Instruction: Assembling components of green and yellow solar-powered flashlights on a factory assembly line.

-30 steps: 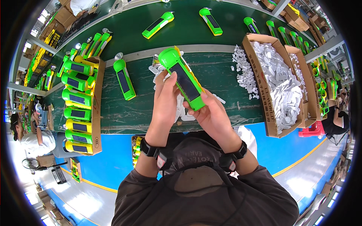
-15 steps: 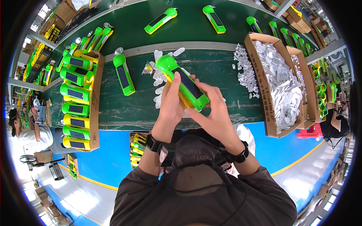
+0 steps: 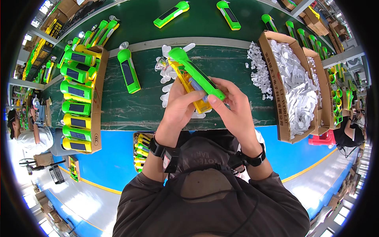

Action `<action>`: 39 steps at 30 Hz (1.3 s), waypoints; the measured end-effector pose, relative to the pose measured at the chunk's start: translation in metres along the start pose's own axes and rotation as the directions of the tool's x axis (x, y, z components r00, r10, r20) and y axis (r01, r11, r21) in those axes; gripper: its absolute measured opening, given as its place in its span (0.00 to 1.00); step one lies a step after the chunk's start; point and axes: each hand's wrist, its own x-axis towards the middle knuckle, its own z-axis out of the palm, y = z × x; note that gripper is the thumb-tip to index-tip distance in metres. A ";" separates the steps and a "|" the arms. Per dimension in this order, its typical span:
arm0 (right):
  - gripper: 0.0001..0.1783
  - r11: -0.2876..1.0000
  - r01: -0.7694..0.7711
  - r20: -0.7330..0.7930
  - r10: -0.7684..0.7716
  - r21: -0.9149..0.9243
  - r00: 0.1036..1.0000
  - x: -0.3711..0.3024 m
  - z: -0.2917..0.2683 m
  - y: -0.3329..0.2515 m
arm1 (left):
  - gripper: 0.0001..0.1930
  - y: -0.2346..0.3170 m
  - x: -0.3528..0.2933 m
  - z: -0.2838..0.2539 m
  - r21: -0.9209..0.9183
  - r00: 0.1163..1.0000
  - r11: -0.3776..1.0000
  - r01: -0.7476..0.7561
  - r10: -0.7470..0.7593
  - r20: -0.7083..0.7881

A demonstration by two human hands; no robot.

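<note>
Flashlight (image 3: pixel 192 71) sits split lengthwise within the two-handed grip: the left hand (image 3: pixel 178 107) grasps the yellow half (image 3: pixel 181 75) and the right hand (image 3: pixel 235 103) holds the green half (image 3: pixel 200 79) near its lower end. White pieces (image 3: pixel 166 88) lie beneath and left of the grip, another flashlight (image 3: pixel 129 72) lies farther left, and a carton (image 3: pixel 272 81) of white parts (image 3: pixel 295 93) rests well to the right.

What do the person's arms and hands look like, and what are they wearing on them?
The left hand and right hand are bare, with no gloves. Each wrist wears black: a left strap and a right strap. A boxy black device with a pale label sits by the left one. Dark, brownish-grey short sleeves leave the forearms uncovered.
</note>
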 end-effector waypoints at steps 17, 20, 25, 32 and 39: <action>0.30 0.993 0.091 0.078 -0.097 0.080 0.992 0.003 0.000 0.009 | 0.20 -0.009 0.001 0.000 0.013 0.991 0.998 -0.061 0.062 -0.115; 0.29 0.991 0.102 0.037 -0.105 0.086 0.994 0.001 0.005 0.016 | 0.21 -0.010 0.002 0.001 0.031 0.993 0.997 -0.068 0.071 -0.097; 0.28 0.987 0.111 0.023 -0.114 0.113 0.993 -0.002 0.010 0.019 | 0.22 -0.011 0.002 -0.004 -0.025 0.993 0.998 -0.062 0.059 -0.100; 0.28 0.985 0.157 -0.058 -0.153 0.066 0.987 -0.002 0.017 0.023 | 0.25 -0.013 0.000 0.003 -0.089 0.995 0.994 -0.063 0.055 -0.084; 0.28 0.985 0.162 -0.038 -0.160 0.059 0.986 -0.002 0.017 0.022 | 0.27 -0.019 0.001 0.000 0.016 0.992 0.994 -0.104 0.105 -0.068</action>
